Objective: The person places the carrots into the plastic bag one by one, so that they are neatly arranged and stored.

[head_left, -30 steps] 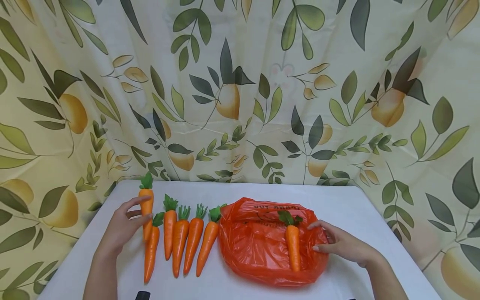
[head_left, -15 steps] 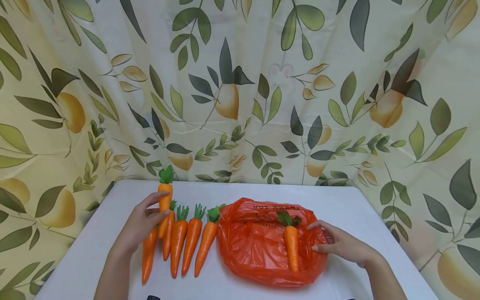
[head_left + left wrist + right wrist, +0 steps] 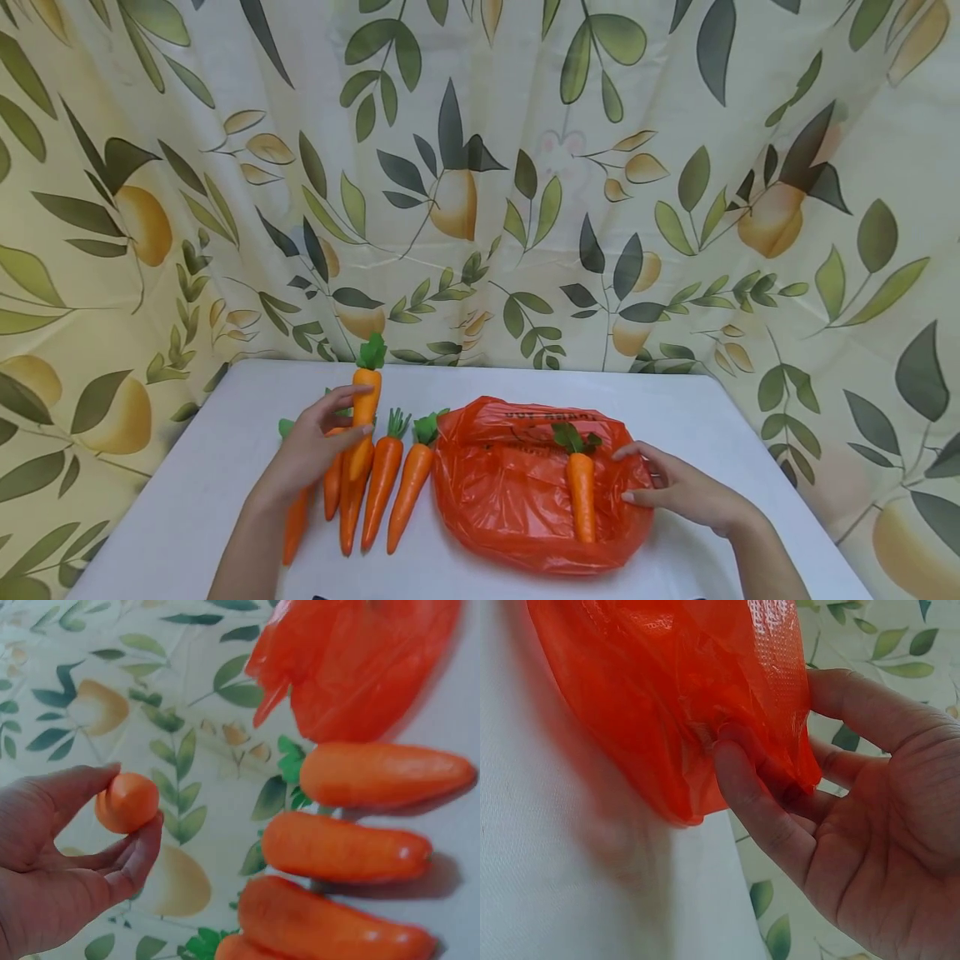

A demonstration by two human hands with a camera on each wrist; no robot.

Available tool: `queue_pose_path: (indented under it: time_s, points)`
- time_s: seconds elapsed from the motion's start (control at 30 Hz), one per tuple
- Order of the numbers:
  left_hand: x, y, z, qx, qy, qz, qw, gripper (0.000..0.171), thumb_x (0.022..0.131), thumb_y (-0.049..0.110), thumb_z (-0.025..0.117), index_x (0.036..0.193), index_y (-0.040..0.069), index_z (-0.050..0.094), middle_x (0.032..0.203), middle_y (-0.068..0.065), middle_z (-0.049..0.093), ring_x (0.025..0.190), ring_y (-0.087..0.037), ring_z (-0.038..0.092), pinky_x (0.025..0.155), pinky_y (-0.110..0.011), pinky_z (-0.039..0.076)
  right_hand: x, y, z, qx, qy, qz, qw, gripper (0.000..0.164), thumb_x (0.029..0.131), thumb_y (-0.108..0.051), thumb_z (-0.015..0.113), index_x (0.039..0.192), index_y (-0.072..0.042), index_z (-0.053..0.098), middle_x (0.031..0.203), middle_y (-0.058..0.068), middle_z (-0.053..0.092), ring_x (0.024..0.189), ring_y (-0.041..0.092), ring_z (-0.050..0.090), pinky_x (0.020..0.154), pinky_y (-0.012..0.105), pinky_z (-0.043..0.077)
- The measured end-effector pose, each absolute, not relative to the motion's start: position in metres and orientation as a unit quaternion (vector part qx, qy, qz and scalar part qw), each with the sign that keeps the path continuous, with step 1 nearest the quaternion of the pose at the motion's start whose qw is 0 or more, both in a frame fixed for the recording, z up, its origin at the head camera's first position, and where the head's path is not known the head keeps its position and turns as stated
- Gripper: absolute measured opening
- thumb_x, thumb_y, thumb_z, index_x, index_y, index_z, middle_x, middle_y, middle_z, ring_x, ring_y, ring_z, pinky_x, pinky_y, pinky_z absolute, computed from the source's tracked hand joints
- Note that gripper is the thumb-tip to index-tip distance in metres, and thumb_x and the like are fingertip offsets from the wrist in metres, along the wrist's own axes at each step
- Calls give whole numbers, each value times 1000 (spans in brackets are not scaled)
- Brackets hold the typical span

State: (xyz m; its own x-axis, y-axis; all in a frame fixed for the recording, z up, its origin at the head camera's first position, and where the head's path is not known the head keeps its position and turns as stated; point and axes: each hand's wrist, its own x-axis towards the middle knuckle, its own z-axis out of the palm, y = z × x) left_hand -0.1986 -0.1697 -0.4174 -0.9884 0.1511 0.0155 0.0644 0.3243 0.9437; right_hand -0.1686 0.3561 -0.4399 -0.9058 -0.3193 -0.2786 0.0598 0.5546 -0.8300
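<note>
My left hand [image 3: 311, 446] pinches an orange carrot [image 3: 366, 396] with green leaves between thumb and fingers, holding it upright over the row. In the left wrist view its rounded end [image 3: 131, 802] faces the camera. Several carrots lie side by side on the table, among them the rightmost one [image 3: 411, 500] by the bag and its neighbour [image 3: 383, 492]; my hand and the held carrot partly cover the others. At the bag's right edge, my right hand [image 3: 693, 496] pinches the thin red plastic bag [image 3: 498, 508]. Another carrot [image 3: 581, 500] lies on or in the bag; which, I cannot tell.
The white table [image 3: 675, 575] ends at the back against a curtain [image 3: 480, 275] printed with leaves and fruit. The bag spreads over the table to the right of the carrot row. Dark printing shows near the bag's far edge.
My left hand has carried the upright carrot rightward, from over the left end of the row toward the bag. My right hand stays at the bag's edge.
</note>
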Motion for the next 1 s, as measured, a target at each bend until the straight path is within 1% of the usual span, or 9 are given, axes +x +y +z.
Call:
queue_pose_path:
  time_s: [0.2,0.33,0.5,0.6,0.73,0.87,1.0]
  points:
    - [-198,-152,-416,119,789,598,69,52,98,17,74,146,28,58,151,-16,45,117,-33,59,90,-44,55,-168,354,-440,-85,856,-467,204,54,94,-23,77,140,-8,53,145,22,49,130,44,46,94,57,53]
    - [-196,-140,-412,128,778,610,87,52,97,17,75,145,31,59,150,-13,45,114,-32,59,86,-42,55,-167,353,-440,-81,858,-464,206,54,93,-24,78,140,-9,54,145,21,49,130,44,46,93,57,54]
    - [-196,-125,-408,127,763,625,105,51,96,20,77,142,36,60,147,-10,46,113,-31,59,88,-48,55,-168,354,-439,-83,858,-464,205,54,93,-24,78,139,-10,54,145,21,49,129,43,46,93,56,54]
    - [-196,-115,-405,135,760,626,109,51,96,20,77,141,38,61,146,-10,46,113,-31,59,88,-47,56,-168,354,-439,-86,856,-467,204,53,93,-23,78,139,-9,54,146,22,48,130,43,46,93,55,54]
    - [-197,-102,-403,153,765,615,112,51,96,18,76,141,38,61,144,-11,47,112,-31,60,87,-45,56,-167,354,-439,-87,858,-465,202,54,93,-23,78,139,-9,54,147,23,47,131,45,45,94,56,54]
    - [-196,-88,-402,166,761,615,125,52,96,16,76,141,36,60,144,-11,48,109,-31,60,87,-47,56,-167,354,-439,-84,860,-461,200,55,93,-24,78,140,-9,54,147,23,47,132,46,44,94,59,53]
    - [-195,-77,-405,178,758,614,131,51,96,16,76,142,33,61,142,-14,49,105,-30,60,85,-42,56,-168,353,-439,-79,862,-459,201,56,92,-25,79,140,-10,55,148,23,47,132,47,43,94,59,53]
